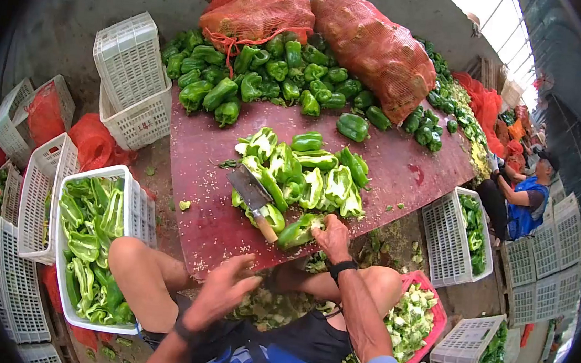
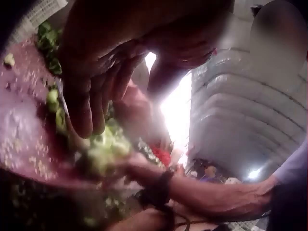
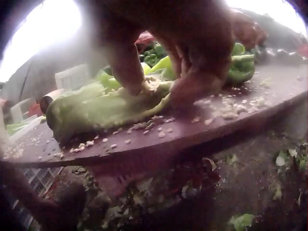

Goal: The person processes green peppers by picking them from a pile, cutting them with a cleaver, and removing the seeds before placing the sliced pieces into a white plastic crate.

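A cut green pepper piece [image 1: 298,231] lies at the near edge of the red board [image 1: 213,240]. My right hand [image 1: 332,238] pinches its seedy core end; in the right wrist view thumb and fingers of the hand [image 3: 168,53] dig into the pepper [image 3: 96,113]. My left hand [image 1: 227,288] hovers off the board's near edge, fingers extended and holding nothing; it also fills the top of the left wrist view [image 2: 120,53]. A cleaver [image 1: 251,193] with a wooden handle rests on cut peppers, left of the piece. Opened pepper halves [image 1: 312,188] lie behind it.
Whole peppers [image 1: 221,92] and red mesh sacks [image 1: 375,47] cover the board's far side. A white crate of cut peppers [image 1: 133,216] stands at left, a pink tub of cores [image 1: 436,319] at right. Another person [image 1: 528,195] sits at far right. Seeds are scattered on the board.
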A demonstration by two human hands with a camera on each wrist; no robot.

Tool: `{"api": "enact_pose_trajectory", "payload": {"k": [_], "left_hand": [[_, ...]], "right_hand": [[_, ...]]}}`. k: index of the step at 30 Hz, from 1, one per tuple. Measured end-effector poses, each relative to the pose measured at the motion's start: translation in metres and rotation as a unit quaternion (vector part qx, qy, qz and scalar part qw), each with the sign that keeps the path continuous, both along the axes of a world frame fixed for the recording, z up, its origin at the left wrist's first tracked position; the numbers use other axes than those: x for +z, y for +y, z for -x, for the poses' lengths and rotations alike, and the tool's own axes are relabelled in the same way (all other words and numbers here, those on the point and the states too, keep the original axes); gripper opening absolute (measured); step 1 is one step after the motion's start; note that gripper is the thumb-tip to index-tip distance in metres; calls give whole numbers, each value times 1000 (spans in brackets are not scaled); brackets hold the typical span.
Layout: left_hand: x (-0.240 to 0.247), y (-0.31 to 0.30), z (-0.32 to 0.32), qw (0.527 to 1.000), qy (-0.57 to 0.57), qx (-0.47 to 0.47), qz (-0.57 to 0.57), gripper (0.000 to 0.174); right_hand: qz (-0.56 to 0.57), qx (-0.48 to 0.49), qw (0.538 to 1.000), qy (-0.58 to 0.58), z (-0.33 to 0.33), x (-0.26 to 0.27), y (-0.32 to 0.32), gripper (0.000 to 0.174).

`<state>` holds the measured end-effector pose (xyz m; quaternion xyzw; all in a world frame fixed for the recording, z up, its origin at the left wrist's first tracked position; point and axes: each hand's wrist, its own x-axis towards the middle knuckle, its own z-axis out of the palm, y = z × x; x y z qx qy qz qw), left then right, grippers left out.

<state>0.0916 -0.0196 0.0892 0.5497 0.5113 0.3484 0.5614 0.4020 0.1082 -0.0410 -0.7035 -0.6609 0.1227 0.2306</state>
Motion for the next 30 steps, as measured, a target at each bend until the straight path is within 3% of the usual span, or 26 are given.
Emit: {"api": "enact_pose_trajectory", "payload": {"k": [2, 3, 4, 6, 7, 9, 11, 15, 17, 18, 19, 21, 27, 29, 30], "left_hand": [[-40, 15, -23, 999, 26, -26, 33, 52], [-62, 17, -33, 997, 73, -26, -22, 54], [-72, 20, -40, 989, 119, -28, -77, 57], [-83, 26, -49, 991, 109, -10, -75, 57], [-84, 29, -52, 993, 94, 9, -75, 57], [-88, 31, -55, 991, 122, -11, -57, 57], [-96, 33, -58, 983, 158, -3, -96, 56], [-103, 34, -64, 984, 165, 23, -70, 53], [-121, 33, -65, 993, 84, 83, -5, 51], [-128, 33, -63, 993, 11, 108, 52, 47], [-131, 33, -61, 993, 14, 106, 52, 47], [-131, 32, -60, 993, 3, 113, 40, 44], [-105, 33, -51, 954, -138, 144, 224, 44], [-103, 31, -46, 959, -134, 123, 218, 49], [-106, 30, -46, 942, -215, 98, 238, 51]], "right_hand": [[22, 30, 998, -41, 9, 13, -7, 57], [22, 30, 999, -38, 12, 13, -8, 57], [-27, 54, 997, -55, 14, 12, -10, 57], [-128, 96, 986, -47, 17, 9, -8, 56], [-127, 93, 987, -43, 15, 8, -4, 56], [4, 104, 993, -57, 10, 7, 3, 51], [2, 113, 992, -63, 6, 7, 6, 45], [-23, 104, 994, 2, 0, -8, 7, 38], [-86, 91, 983, 136, -3, -11, 1, 33], [-33, 75, 978, 190, -5, -10, -1, 33], [18, 52, 969, 240, -4, 0, -4, 32], [118, 28, 903, 411, -4, 21, -13, 29], [154, 51, 877, 452, 4, 61, -25, 33], [150, 71, 852, 497, 8, 62, -28, 32], [198, 48, 829, 521, 16, 81, -34, 31]]}}
